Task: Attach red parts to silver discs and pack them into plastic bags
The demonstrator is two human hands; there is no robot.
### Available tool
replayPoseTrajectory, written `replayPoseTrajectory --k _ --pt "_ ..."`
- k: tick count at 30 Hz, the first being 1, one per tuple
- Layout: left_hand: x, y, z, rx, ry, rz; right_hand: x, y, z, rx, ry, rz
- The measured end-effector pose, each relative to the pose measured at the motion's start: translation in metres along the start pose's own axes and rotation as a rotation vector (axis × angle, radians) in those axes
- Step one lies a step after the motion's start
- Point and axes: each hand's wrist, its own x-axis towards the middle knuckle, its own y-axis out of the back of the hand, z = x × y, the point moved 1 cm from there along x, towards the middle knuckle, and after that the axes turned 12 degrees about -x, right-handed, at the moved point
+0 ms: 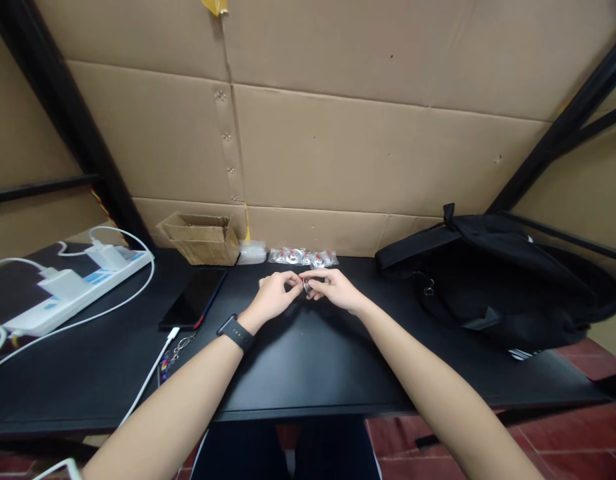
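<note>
Both my hands meet over the black table [308, 360], far from its front edge. My left hand [275, 293], with a black watch on the wrist, pinches a small dark metal part [306, 287] with curled fingers. My right hand [333, 288] pinches the same part from the other side. The part is too small to name. Just behind the hands lie several small clear bags [303, 257] with red and white pieces inside.
A black bag [498, 287] fills the right side of the table. A small open cardboard box [203, 237] stands at the back, a dark phone [195, 297] with a white cable lies left of my hands, and a white power strip [73, 287] sits at far left. Cardboard walls stand behind.
</note>
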Motion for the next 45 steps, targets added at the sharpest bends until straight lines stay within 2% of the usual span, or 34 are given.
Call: replayPoseTrajectory --k 5,9,15,20,22,25,29,35,45 --pt "0.0 -0.001 0.001 0.026 0.002 -0.02 -0.001 0.001 -0.004 0.003 -0.034 0.002" --pt "0.0 0.0 0.0 0.037 0.0 -0.022 -0.003 0.002 -0.008 -0.004 0.0 0.002" --pt "0.0 -0.001 -0.003 0.015 -0.038 -0.061 -0.005 0.005 -0.001 -0.112 -0.004 -0.048" --pt "0.009 0.009 -0.014 0.009 -0.068 -0.023 -0.004 0.008 -0.005 -0.138 0.039 0.018" --pt "0.014 0.02 -0.023 0.089 -0.03 0.036 -0.005 0.01 -0.009 -0.148 0.032 0.043" --pt "0.017 0.038 -0.04 0.369 0.074 0.131 -0.007 0.014 -0.011 -0.144 0.002 0.066" --pt "0.017 0.053 -0.057 0.592 0.221 0.115 -0.007 0.018 -0.006 -0.151 -0.019 0.077" --pt "0.016 0.053 -0.067 0.632 0.323 0.072 -0.006 0.019 -0.004 -0.16 -0.026 0.076" --pt "0.012 0.051 -0.07 0.626 0.314 0.021 -0.006 0.02 -0.003 -0.151 -0.026 0.078"
